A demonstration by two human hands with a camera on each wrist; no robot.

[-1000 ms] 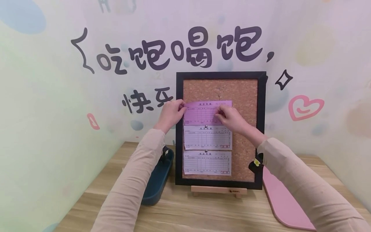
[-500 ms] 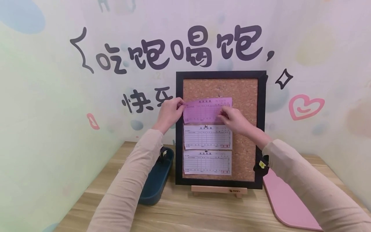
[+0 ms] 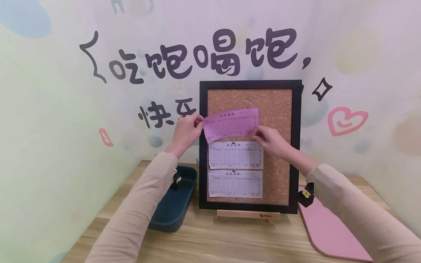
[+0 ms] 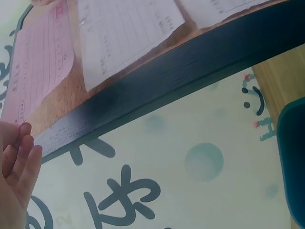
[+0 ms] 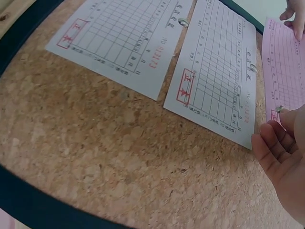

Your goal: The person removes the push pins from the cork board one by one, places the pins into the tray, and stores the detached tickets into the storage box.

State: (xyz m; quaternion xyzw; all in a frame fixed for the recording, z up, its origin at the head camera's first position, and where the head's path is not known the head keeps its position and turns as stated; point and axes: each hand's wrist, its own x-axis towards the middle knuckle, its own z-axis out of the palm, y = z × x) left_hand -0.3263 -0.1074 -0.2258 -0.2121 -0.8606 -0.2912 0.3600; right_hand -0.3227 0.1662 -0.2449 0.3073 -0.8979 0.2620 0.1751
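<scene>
A pink receipt slip (image 3: pixel 230 125) lies tilted before the corkboard (image 3: pixel 277 113), its right end higher. Its left edge is pinched by my left hand (image 3: pixel 186 132), beside the black frame. My right hand (image 3: pixel 272 143) is at the slip's lower right corner, thumb and fingertips together. A small metal pushpin (image 5: pixel 279 109) shows at that thumb's tip in the right wrist view; the fingers partly hide it. Below the pink slip, an upper white receipt (image 3: pixel 235 156) and a lower white receipt (image 3: pixel 235 183) hang on the cork, each with a pin at its top edge.
The board stands on a small wooden easel (image 3: pixel 248 214) on a wood-grain table (image 3: pixel 210 241). To its left is a dark blue tray (image 3: pixel 169 223), partly behind my left sleeve. A pink mat (image 3: pixel 332 233) lies at the right. A printed wall is close behind.
The pink slip has shifted slightly left and tilted, its right end rising. My left hand has moved a little left and down with it. My right hand has moved right and down to the slip's corner.
</scene>
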